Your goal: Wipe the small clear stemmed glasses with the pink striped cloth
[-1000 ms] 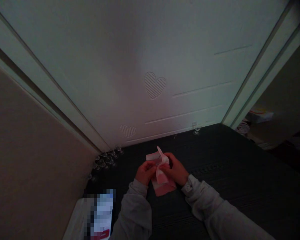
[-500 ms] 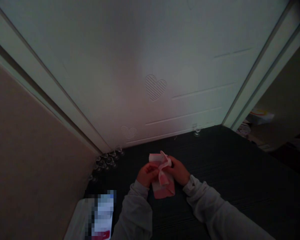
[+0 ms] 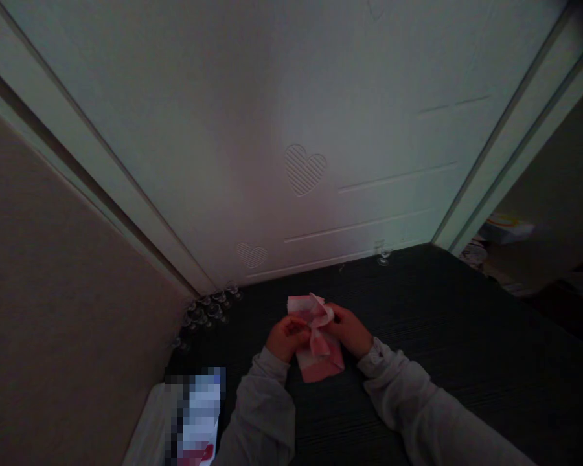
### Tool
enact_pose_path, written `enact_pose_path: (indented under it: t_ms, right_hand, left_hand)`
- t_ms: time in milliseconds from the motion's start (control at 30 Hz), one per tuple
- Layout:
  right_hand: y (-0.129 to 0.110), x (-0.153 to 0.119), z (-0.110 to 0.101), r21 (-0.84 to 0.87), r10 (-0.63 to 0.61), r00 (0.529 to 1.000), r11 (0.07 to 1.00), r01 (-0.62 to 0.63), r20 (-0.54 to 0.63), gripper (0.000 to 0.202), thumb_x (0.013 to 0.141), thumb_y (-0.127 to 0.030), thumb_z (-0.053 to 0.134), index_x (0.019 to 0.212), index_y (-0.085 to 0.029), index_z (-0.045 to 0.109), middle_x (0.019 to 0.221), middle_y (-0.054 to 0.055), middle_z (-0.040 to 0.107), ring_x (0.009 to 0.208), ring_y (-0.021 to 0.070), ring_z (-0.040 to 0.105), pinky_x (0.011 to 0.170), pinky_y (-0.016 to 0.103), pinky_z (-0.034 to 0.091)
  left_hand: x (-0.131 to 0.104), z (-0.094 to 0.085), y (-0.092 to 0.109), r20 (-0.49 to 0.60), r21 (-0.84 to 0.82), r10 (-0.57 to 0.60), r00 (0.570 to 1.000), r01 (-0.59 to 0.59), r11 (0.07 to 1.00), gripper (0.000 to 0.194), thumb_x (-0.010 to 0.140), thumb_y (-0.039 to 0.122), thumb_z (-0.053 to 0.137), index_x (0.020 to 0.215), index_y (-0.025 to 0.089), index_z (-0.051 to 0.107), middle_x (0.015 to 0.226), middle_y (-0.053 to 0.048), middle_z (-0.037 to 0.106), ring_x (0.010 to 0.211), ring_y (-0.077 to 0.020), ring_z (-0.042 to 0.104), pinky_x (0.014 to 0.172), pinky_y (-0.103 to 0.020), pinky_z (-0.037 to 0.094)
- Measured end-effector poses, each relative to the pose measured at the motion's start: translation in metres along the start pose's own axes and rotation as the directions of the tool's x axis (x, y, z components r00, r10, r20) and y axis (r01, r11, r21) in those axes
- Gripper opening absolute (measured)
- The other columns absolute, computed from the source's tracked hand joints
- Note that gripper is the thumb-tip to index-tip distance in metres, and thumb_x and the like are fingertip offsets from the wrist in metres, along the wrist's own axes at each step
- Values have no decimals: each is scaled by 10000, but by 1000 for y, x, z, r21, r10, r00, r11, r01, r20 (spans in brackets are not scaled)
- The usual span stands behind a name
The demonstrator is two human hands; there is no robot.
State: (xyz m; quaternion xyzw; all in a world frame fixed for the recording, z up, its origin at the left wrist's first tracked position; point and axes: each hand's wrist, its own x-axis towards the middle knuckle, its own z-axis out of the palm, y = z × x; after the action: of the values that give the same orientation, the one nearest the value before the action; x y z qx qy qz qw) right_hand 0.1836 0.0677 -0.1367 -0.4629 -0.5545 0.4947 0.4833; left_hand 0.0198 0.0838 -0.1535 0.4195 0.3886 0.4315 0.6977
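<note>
A pink and white cloth (image 3: 322, 369) is bunched and folded between my two hands, above the dark tabletop. My left hand (image 3: 285, 338) pinches it from the left, fingers closed near its middle. On the other side my right hand (image 3: 350, 329) grips the cloth's upper right part, thumb toward the centre. One twisted fold stands up between the hands, and the lower part hangs flat toward me. Whether anything lies inside the cloth is hidden.
Several small clear stemmed glasses (image 3: 199, 317) crowd the table's back left corner. Another small glass (image 3: 383, 257) stands by the white door (image 3: 214, 162) at the back right. A pixelated, bright phone-like object (image 3: 201, 414) lies front left on the dark table (image 3: 442, 336).
The cloth has shifted slightly and its folds lie a little differently. Both hands keep their hold at nearly the same place.
</note>
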Motion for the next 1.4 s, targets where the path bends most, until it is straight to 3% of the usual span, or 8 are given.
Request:
enact_pose_path:
  t_ms: [333, 600, 1000, 1400]
  right_hand:
    - [-4, -1, -1, 53, 82, 994, 995, -86, 77, 160, 602, -213, 630, 747, -150, 609, 690, -3, 608, 653, 160, 532, 636, 287, 411]
    - [3, -1, 0, 111, 52, 994, 992, -63, 96, 270, 613, -214, 636, 873, -167, 583, 774, 0, 605, 705, 159, 536, 659, 286, 421]
    - [-5, -3, 0, -68, 55, 998, 996, -53, 18, 191, 644, -230, 583, 816, -156, 620, 806, 28, 629, 749, 189, 551, 698, 304, 420]
    - [3, -1, -2, 69, 108, 992, 991, -113, 69, 206, 632, -275, 624, 793, -147, 635, 721, 9, 637, 640, 162, 541, 611, 280, 412]
  left_hand:
    - [-3, -2, 3, 45, -40, -31, 998, 33, 999, 364, 375, 265, 800, 629, 138, 572, 585, 15, 612, 528, -95, 525, 541, -224, 390]
    - [-3, -1, 3, 51, -25, -36, 998, 38, 999, 338, 402, 261, 792, 634, 132, 583, 584, 13, 607, 524, -93, 520, 531, -219, 379]
    - [-1, 2, 3, 8, -49, -21, 1000, 22, 999, 368, 393, 290, 790, 627, 129, 558, 577, 18, 609, 505, -88, 518, 533, -221, 379]
    - [-5, 2, 7, 32, -76, -55, 998, 57, 995, 365, 381, 289, 795, 609, 126, 561, 566, 17, 599, 514, -98, 522, 539, -229, 384]
